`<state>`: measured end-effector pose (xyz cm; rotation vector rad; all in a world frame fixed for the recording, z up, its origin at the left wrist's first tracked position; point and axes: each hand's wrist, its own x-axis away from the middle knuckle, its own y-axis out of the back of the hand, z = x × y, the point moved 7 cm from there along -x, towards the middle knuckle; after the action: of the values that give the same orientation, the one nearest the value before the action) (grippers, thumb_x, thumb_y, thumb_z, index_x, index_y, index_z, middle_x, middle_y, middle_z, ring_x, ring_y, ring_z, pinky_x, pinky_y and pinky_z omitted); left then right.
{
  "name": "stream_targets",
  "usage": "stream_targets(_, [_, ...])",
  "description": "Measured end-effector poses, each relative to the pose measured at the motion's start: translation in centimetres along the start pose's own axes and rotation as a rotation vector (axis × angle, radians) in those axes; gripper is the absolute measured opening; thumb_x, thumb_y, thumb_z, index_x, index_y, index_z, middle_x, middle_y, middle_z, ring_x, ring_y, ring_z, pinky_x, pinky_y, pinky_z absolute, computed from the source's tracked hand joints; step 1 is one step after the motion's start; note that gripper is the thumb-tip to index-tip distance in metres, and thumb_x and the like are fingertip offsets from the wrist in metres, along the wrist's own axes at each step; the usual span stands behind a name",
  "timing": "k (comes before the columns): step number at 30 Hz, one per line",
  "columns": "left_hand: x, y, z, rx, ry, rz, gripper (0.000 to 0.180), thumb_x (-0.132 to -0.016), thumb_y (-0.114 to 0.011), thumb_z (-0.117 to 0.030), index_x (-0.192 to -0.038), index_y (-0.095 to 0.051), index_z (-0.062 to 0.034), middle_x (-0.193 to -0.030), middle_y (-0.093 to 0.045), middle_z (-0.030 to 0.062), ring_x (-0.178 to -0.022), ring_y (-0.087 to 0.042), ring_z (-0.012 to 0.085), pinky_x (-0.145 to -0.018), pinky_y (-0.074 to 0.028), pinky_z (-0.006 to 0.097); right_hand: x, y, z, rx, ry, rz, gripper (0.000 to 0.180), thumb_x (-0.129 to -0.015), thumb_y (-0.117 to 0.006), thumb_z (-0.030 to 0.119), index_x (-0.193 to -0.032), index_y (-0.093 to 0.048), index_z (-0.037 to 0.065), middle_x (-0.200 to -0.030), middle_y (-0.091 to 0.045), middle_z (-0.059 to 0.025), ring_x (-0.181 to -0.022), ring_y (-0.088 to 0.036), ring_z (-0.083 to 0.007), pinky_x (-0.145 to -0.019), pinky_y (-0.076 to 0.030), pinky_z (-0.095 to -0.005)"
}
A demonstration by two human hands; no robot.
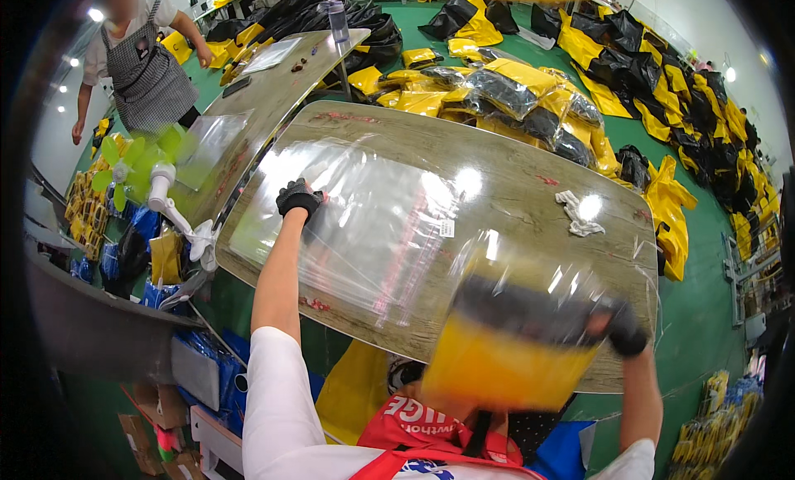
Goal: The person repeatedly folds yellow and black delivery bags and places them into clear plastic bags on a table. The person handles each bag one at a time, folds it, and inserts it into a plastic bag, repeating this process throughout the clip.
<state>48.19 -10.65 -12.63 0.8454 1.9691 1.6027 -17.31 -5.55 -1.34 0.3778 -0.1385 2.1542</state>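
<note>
My left hand (298, 198), in a black glove, presses flat on a stack of clear plastic bags (364, 223) spread over the wooden table (530, 182). My right hand (623, 329), also in a black glove, grips a yellow and black folded item in a clear bag (509, 339). That bagged item is blurred and hangs over the table's near edge, in front of my chest.
A white crumpled cloth (577, 212) lies on the table at the right. A pile of bagged yellow and black items (513, 99) sits behind the table. A green clip fan (137, 169) stands at the left. A person in a checked apron (145, 62) stands by a second table (273, 91).
</note>
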Motion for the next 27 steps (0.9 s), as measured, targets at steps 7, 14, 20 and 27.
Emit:
stream_targets(7, [4.9, 3.0, -2.2, 0.917, -0.533, -0.145, 0.020, -0.078, -0.064, -0.023, -0.084, -0.055, -0.0057, -0.073, -0.061, 0.0134, -0.071, -0.062, 0.0256, -0.062, -0.047, 0.036, -11.1, -1.3, 6.9, -0.429, 0.137, -0.295, 0.045, -0.090, -0.047, 0.042, -0.122, -0.046, 0.011, -0.127, -0.047, -0.0087, -0.110, -0.051, -0.0247, -0.091, -0.044, -0.0410])
stream_targets(14, [38.3, 12.3, -19.6, 0.750, -1.210, -0.045, 0.025, -0.080, -0.061, -0.023, -0.099, -0.061, -0.0060, -0.104, -0.060, 0.0154, -0.091, -0.059, 0.0309, -0.079, -0.047, 0.041, -13.0, -16.8, 8.6, 0.035, 0.191, -0.011, 0.045, -0.082, -0.065, 0.018, -0.118, -0.047, -0.003, -0.105, -0.062, -0.0105, -0.096, -0.058, -0.0160, -0.080, -0.046, -0.0254])
stream_targets(20, [31.9, 5.0, -11.0, 1.498, -0.406, 0.033, 0.053, -0.087, -0.057, -0.037, -0.120, -0.042, 0.0007, -0.115, -0.051, 0.0075, -0.102, -0.050, 0.0186, -0.089, -0.040, 0.030, -4.2, -12.6, 12.7, -0.686, 0.437, 0.238, 0.015, -0.084, -0.049, 0.020, -0.084, -0.049, 0.005, -0.096, -0.056, -0.0120, -0.088, -0.055, -0.0209, -0.081, -0.044, -0.0297])
stream_targets(27, [33.7, 2.4, -14.1, 2.460, -0.250, 1.339, 0.094, -0.072, -0.044, -0.074, -0.135, -0.029, -0.0061, -0.137, -0.033, 0.0170, -0.126, -0.033, 0.0354, -0.103, -0.028, 0.053, -7.1, -9.3, 7.4, -0.841, 0.420, -0.162, 0.018, -0.084, -0.041, 0.016, -0.067, -0.037, 0.013, -0.070, -0.053, -0.0069, -0.061, -0.047, -0.0148, -0.059, -0.038, -0.0246])
